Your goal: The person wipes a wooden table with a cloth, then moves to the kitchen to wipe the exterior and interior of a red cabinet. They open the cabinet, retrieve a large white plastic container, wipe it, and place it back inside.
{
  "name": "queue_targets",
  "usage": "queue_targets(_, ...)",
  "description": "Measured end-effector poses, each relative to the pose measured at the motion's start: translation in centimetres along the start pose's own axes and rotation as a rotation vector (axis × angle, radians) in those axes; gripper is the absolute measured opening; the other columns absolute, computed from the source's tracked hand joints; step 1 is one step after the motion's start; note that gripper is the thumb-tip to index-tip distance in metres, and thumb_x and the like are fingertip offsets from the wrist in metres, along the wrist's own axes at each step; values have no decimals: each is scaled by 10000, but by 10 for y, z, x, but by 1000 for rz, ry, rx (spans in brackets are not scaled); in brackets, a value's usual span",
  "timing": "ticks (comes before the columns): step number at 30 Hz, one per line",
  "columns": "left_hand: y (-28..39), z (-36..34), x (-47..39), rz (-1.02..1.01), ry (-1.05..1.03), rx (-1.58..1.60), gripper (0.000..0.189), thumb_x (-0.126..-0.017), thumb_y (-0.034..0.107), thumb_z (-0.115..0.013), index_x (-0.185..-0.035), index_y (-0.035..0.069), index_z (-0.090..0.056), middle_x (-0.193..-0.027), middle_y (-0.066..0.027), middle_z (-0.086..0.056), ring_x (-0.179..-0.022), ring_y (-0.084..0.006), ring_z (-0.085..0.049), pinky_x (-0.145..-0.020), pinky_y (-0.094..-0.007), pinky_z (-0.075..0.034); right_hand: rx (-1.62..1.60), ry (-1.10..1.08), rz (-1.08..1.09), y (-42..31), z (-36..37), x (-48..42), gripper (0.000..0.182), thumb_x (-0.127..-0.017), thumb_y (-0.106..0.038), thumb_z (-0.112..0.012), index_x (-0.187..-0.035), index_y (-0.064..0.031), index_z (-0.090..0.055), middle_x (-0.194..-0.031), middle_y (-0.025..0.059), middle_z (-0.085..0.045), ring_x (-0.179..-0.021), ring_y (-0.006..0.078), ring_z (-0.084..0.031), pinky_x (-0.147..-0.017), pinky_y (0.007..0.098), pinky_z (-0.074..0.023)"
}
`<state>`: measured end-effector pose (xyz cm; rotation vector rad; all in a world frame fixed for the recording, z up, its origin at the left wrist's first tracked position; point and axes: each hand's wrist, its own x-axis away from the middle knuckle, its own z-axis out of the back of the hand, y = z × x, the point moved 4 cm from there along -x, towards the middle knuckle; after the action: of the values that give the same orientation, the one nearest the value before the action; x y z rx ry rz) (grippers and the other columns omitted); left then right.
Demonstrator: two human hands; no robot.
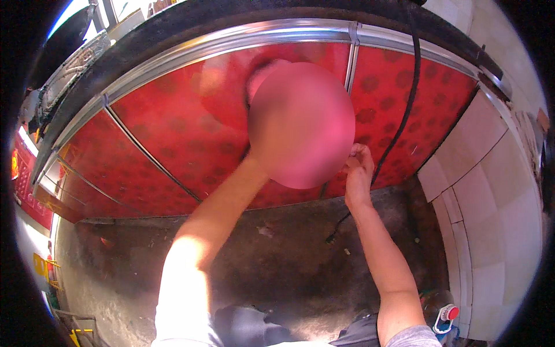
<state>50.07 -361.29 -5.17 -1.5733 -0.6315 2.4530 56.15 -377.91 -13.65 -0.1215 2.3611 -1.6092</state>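
A blurred oval covers much of a pink object (321, 130) in front of the red cabinet front (169, 126). Its kind is not clear. From the lower left my left forearm reaches up, and my left hand (269, 141) fades into the blur over the pink object, its fingers hidden. My right hand (360, 171) is at the oval's lower right edge with its fingers curled. Whether those fingers grip the pink object cannot be made out. Close by on the right, a black cable (405, 115) hangs down the cabinet front.
Above the red panels runs a dark counter edge (243, 12) with a metal trim (260, 32). A tiled wall (481, 221) bounds the right side. On the stained concrete floor (286, 251), a plastic bottle with a red cap (452, 312) stands at lower right. A yellow item (41, 264) is far left.
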Motion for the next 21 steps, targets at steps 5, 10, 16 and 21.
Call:
queue_targets(5, 73, -43, 56, -151, -461, 159, 463, -820, 262, -592, -1274, 191, -538, -1124, -12, -588, -1059, -169, -572, -799, -334, -475, -24, 90, -75, 37, 18, 2, 108, -851, -70, -530, -953, -100, -546, -898, 17, -601, -775, 140, -595, -647, 286, -469)
queue_targets(10, 114, -73, 148, -263, -1062, 473, 562, -784, 293, -631, -1321, 202, -495, -1250, 35, -506, -1197, -144, -479, -890, -331, -446, 64, -18, -612, 102, 45, 19, 179, -878, -119, -525, -1044, -75, -577, -997, 62, -638, -834, 188, -627, -692, 323, -505)
queue_targets(16, 62, -38, 190, -302, -654, 323, 588, -707, 252, -710, -1263, 153, -549, -1347, -12, -476, -1150, -172, -492, -881, -394, -434, 66, -149, -670, 132, 49, 47, 264, -894, -154, -535, -1138, -61, -570, -1060, 90, -639, -940, 233, -644, -787, 360, -516)
queue_targets(21, -46, 85, 170, 422, -374, 58, 489, -777, 139, -635, -1257, 95, -551, -1193, -86, -612, -976, -270, -577, -787, -395, -480, 68, -190, -626, 114, 33, 38, 277, -899, -155, -536, -1157, -58, -551, -1075, 97, -636, -957, 249, -650, -773, 375, -517)
